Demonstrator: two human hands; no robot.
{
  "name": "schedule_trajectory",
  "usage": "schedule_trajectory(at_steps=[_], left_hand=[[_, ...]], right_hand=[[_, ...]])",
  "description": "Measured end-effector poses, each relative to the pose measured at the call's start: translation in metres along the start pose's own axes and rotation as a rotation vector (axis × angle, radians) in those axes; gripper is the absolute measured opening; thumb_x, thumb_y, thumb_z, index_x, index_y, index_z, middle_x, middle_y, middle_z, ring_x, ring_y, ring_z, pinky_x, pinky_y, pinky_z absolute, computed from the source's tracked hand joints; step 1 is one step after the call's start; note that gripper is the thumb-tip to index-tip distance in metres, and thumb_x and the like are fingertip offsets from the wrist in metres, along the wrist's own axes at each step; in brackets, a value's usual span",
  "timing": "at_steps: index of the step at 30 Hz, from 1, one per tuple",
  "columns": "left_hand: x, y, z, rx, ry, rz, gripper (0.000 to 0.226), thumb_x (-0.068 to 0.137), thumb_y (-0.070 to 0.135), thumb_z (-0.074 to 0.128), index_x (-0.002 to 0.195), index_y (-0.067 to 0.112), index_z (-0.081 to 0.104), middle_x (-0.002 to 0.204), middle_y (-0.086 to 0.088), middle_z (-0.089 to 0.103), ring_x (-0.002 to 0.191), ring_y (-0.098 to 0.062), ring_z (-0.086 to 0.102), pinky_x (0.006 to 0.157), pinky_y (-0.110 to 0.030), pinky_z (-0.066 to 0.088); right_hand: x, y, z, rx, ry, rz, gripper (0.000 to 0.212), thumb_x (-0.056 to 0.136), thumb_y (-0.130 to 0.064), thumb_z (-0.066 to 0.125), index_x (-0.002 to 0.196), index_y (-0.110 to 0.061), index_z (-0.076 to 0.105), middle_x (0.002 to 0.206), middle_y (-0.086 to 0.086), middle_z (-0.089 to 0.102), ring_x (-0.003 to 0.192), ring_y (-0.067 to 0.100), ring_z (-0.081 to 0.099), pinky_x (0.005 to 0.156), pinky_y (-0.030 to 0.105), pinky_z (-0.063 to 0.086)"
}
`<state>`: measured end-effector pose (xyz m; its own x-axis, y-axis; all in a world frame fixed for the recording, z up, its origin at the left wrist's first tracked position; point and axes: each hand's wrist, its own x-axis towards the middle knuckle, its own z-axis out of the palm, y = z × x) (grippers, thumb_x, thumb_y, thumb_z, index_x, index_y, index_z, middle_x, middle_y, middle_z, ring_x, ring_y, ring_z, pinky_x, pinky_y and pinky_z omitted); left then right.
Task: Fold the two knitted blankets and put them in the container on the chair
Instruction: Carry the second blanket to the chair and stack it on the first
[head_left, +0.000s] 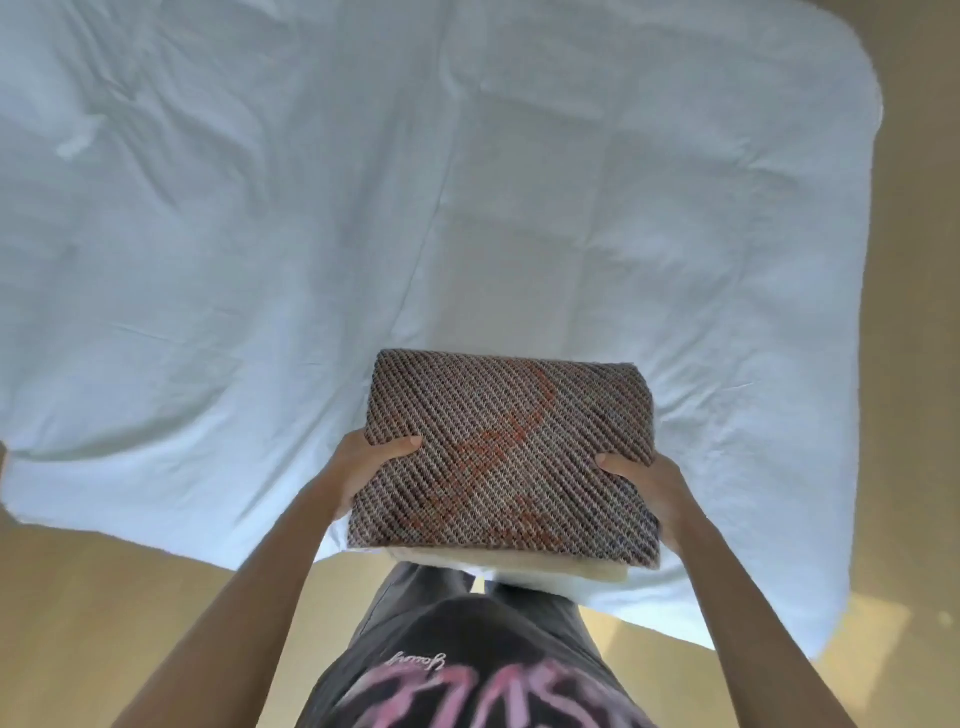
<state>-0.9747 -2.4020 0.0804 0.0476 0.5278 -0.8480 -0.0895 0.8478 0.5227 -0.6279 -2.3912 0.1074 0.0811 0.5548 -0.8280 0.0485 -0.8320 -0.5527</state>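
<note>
Just above the dark shirt (467, 675), both arms reach forward with the two folded blankets stacked between the hands. The brown blanket (509, 457) lies on top, and a strip of the cream blanket (519, 564) shows under its near edge. The left hand (363, 467) clamps the left end and the right hand (649, 488) the right end, thumbs on top and fingers hidden below. The stack's long axis runs left to right between the hands, its right end slightly nearer. The rounded far edge looks like a fold and points away over the bed (260, 234). The stack sits over the bed's near edge, seemingly lifted. Neither hand is closer to the goal: container and chair are out of view, so the carry direction cannot be told.
</note>
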Motion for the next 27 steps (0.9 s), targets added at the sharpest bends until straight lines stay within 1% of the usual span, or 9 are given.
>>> schedule_trajectory(at_steps=[3,6,9,12,13,18,20,23,27], left_hand=[[-0.025,-0.002,-0.014,-0.062,0.044,0.068,0.070,0.054,0.036,0.085,0.114,0.012,0.059,0.103,-0.012,0.072,0.089,-0.029,0.071,0.082,-0.045,0.056],[-0.049,-0.009,-0.022,-0.152,0.096,0.113,0.073,0.053,0.035,0.089,0.116,0.012,0.058,0.106,-0.012,0.071,0.092,-0.030,0.070,0.085,-0.046,0.055],[-0.077,-0.024,-0.026,-0.241,0.161,0.152,0.075,0.049,0.039,0.091,0.112,0.016,0.060,0.103,-0.009,0.072,0.092,-0.029,0.070,0.083,-0.046,0.055],[-0.109,-0.048,-0.022,-0.334,0.242,0.195,0.065,0.056,0.035,0.085,0.112,0.014,0.060,0.102,-0.012,0.072,0.093,-0.032,0.070,0.083,-0.048,0.055],[-0.119,-0.058,-0.018,-0.373,0.270,0.210,0.062,0.058,0.033,0.084,0.111,0.013,0.060,0.103,-0.013,0.072,0.093,-0.033,0.069,0.083,-0.049,0.054],[-0.172,-0.120,0.004,-0.562,0.439,0.275,0.057,0.063,0.029,0.081,0.111,0.007,0.061,0.100,-0.014,0.073,0.091,-0.033,0.070,0.075,-0.042,0.057],[-0.191,-0.148,0.015,-0.634,0.510,0.278,0.057,0.063,0.027,0.081,0.111,0.002,0.062,0.101,-0.017,0.072,0.091,-0.035,0.069,0.078,-0.045,0.056],[-0.219,-0.193,0.028,-0.747,0.595,0.280,0.051,0.070,0.023,0.078,0.112,-0.001,0.061,0.103,-0.019,0.071,0.093,-0.036,0.069,0.082,-0.047,0.055],[-0.258,-0.253,0.047,-0.898,0.700,0.306,0.043,0.076,0.020,0.073,0.110,-0.005,0.061,0.101,-0.022,0.070,0.091,-0.037,0.069,0.073,-0.041,0.058]], right_hand=[[-0.015,-0.018,0.014,-0.041,-0.098,-0.003,0.059,0.052,-0.038,0.087,0.101,-0.013,0.066,0.091,0.006,0.075,0.082,0.026,0.072,0.068,0.036,0.056],[-0.019,-0.036,0.026,-0.126,-0.215,-0.007,0.067,0.049,-0.034,0.088,0.107,-0.009,0.064,0.096,0.009,0.074,0.087,0.028,0.071,0.075,0.040,0.056],[-0.020,-0.051,0.037,-0.205,-0.282,-0.049,0.062,0.051,-0.026,0.085,0.106,-0.010,0.063,0.098,0.009,0.072,0.087,0.028,0.070,0.074,0.040,0.057],[-0.025,-0.062,0.047,-0.270,-0.369,-0.090,0.053,0.051,-0.023,0.084,0.099,-0.012,0.064,0.089,0.006,0.074,0.078,0.025,0.072,0.058,0.031,0.057],[-0.028,-0.063,0.051,-0.293,-0.395,-0.102,0.051,0.051,-0.022,0.084,0.098,-0.012,0.064,0.087,0.006,0.075,0.077,0.025,0.072,0.055,0.029,0.057],[-0.045,-0.061,0.076,-0.445,-0.540,-0.132,0.046,0.055,-0.018,0.083,0.097,-0.013,0.064,0.088,0.005,0.075,0.077,0.024,0.072,0.055,0.030,0.056],[-0.053,-0.056,0.089,-0.535,-0.595,-0.130,0.040,0.059,-0.016,0.082,0.095,-0.016,0.064,0.082,0.000,0.075,0.074,0.022,0.072,0.053,0.028,0.055],[-0.068,-0.042,0.114,-0.697,-0.651,-0.156,0.032,0.063,-0.018,0.082,0.091,-0.022,0.065,0.077,-0.003,0.075,0.070,0.019,0.072,0.055,0.027,0.052],[-0.096,-0.016,0.155,-0.890,-0.735,-0.207,0.031,0.063,-0.019,0.082,0.089,-0.021,0.067,0.080,0.000,0.075,0.070,0.022,0.072,0.057,0.028,0.053]])
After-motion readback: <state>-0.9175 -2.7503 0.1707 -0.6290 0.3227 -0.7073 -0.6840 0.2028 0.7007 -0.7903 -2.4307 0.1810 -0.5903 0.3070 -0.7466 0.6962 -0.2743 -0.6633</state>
